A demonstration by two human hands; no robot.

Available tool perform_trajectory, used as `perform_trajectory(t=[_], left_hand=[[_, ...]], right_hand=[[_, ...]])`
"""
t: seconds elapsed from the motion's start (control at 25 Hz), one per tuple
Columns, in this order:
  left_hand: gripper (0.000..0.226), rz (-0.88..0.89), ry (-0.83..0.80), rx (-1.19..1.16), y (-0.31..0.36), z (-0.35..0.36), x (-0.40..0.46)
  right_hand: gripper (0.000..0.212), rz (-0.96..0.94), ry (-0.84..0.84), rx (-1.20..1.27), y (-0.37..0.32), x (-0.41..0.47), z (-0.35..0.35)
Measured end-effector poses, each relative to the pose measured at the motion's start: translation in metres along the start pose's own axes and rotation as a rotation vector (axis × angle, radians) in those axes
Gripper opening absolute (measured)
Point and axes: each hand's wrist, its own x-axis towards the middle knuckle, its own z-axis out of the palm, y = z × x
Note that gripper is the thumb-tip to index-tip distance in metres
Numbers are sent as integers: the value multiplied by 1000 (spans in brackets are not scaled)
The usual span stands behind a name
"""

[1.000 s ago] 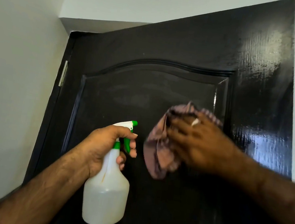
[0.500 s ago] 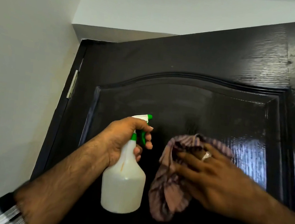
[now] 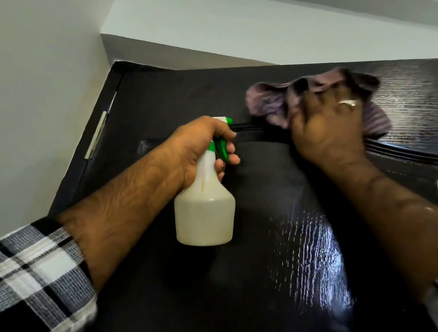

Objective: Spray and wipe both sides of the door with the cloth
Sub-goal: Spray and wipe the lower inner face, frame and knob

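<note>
The cloth (image 3: pixel 278 104) is pressed flat on the top band of the door (image 3: pixel 270 255) by the right hand (image 3: pixel 327 126), fingers spread, and should be drawn evenly along the grain, while the bottle (image 3: pixel 204 208) is gripped aside by the left hand (image 3: pixel 201 147)

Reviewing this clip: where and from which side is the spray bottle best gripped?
At the narrow neck of the spray bottle, from behind, as the left hand does: fingers reach the green trigger while the wide body hangs below.
</note>
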Motion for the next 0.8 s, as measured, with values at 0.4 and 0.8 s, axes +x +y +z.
perform_trajectory(t=[0.4, 0.8], left_hand=[[14, -1, 30, 18, 6, -52, -11], [14, -5, 90, 40, 10, -81, -22]], right_hand=[[58, -426, -100, 12, -15, -5, 13], [67, -357, -207, 67, -56, 15, 9]])
